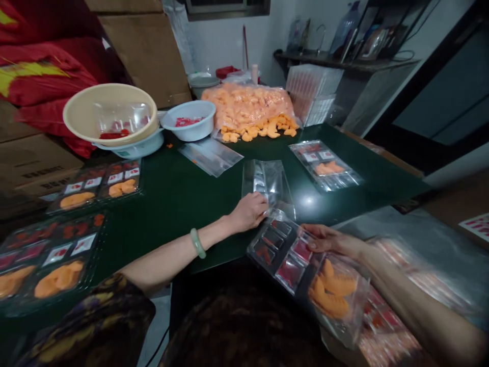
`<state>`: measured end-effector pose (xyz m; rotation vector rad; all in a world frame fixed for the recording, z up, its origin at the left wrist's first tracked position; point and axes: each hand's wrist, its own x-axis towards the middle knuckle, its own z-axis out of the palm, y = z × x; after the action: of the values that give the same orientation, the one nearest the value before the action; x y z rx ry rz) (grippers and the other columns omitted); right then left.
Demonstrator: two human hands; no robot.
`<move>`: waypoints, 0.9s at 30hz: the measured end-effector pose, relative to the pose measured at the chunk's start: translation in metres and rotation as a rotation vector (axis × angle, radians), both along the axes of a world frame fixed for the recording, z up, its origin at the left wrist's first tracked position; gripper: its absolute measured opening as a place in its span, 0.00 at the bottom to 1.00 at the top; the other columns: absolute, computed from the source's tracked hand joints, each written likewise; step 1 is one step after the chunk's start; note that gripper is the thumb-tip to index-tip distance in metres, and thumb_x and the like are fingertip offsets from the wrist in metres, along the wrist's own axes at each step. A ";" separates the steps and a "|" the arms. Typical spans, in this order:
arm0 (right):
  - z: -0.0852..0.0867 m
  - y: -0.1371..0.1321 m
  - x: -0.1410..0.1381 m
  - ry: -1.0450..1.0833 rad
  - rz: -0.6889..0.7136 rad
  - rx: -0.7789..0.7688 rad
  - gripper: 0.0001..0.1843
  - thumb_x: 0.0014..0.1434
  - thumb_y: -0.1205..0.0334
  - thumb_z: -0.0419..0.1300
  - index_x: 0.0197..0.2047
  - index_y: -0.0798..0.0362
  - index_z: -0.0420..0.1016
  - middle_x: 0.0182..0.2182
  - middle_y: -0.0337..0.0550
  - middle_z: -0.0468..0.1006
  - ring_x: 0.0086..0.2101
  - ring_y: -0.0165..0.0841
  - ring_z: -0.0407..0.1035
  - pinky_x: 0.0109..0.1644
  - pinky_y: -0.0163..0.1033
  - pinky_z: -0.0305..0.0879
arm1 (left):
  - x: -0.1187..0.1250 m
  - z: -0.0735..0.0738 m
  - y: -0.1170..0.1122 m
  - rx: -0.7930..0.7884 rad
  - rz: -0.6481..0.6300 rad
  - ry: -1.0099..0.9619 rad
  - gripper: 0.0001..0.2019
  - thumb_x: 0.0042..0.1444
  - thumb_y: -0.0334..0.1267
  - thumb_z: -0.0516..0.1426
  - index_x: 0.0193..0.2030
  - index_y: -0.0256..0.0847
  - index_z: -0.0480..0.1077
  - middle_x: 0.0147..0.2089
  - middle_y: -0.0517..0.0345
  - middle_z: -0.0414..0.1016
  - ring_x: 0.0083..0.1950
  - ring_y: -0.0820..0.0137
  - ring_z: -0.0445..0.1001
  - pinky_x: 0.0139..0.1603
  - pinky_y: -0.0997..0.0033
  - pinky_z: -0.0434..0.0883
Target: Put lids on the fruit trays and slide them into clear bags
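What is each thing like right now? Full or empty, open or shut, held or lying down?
Left hand: fingers on the empty bag.
Right hand: holding the tray.
Tray: full, lifted, its orange end looks wrapped in clear plastic.
Empty bag: lying flat on the table.
Big sack: open, orange snacks spilling out.
White bowl: red bits inside.
Cream basin: tilted, nearly empty.

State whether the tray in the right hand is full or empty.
Full: the tray holds orange pieces at one end, red packets in its smaller compartments.
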<state>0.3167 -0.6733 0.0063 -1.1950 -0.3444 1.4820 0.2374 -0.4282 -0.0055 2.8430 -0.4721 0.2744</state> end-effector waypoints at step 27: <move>-0.012 -0.021 -0.008 -0.108 -0.205 -0.039 0.53 0.47 0.65 0.66 0.67 0.43 0.38 0.23 0.35 0.74 0.21 0.32 0.71 0.23 0.32 0.65 | 0.010 0.032 -0.027 0.203 -0.317 0.138 0.11 0.57 0.26 0.47 0.28 0.35 0.67 0.40 0.48 0.72 0.40 0.67 0.69 0.37 0.69 0.65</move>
<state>0.3083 -0.6938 -0.0053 -1.3049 -0.2583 1.2554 0.2471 -0.4548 0.0261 2.8914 -0.9539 -0.0309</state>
